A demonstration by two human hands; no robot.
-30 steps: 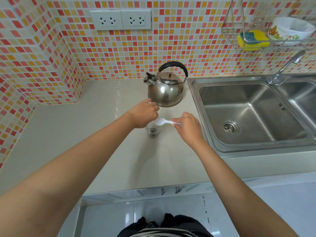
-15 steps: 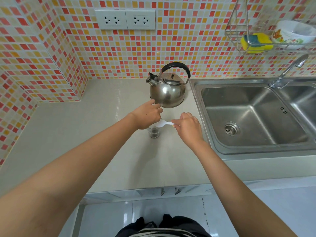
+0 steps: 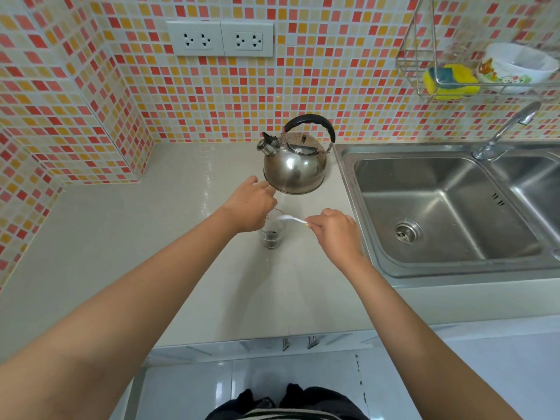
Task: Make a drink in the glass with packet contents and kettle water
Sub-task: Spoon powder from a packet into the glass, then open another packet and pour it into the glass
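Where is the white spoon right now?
Centre of the head view: the white spoon is held by the right hand, its bowl over the glass.

A double steel sink point(image 3: 448, 207) is set into the worktop's right end, its tap point(image 3: 509, 128) at the back edge. Above it a wire rack point(image 3: 424, 71) holds a yellow sponge point(image 3: 451, 81) and a patterned bowl point(image 3: 515, 68). Two wall sockets point(image 3: 219, 38) sit in the mosaic tiles.

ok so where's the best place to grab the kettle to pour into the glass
Take the kettle by the black arched handle over its lid, coming from above with the fingers wrapped around the top of the arch. The spout points left, on the glass's side, so the right hand would likely suit, once it puts down the white spoon.
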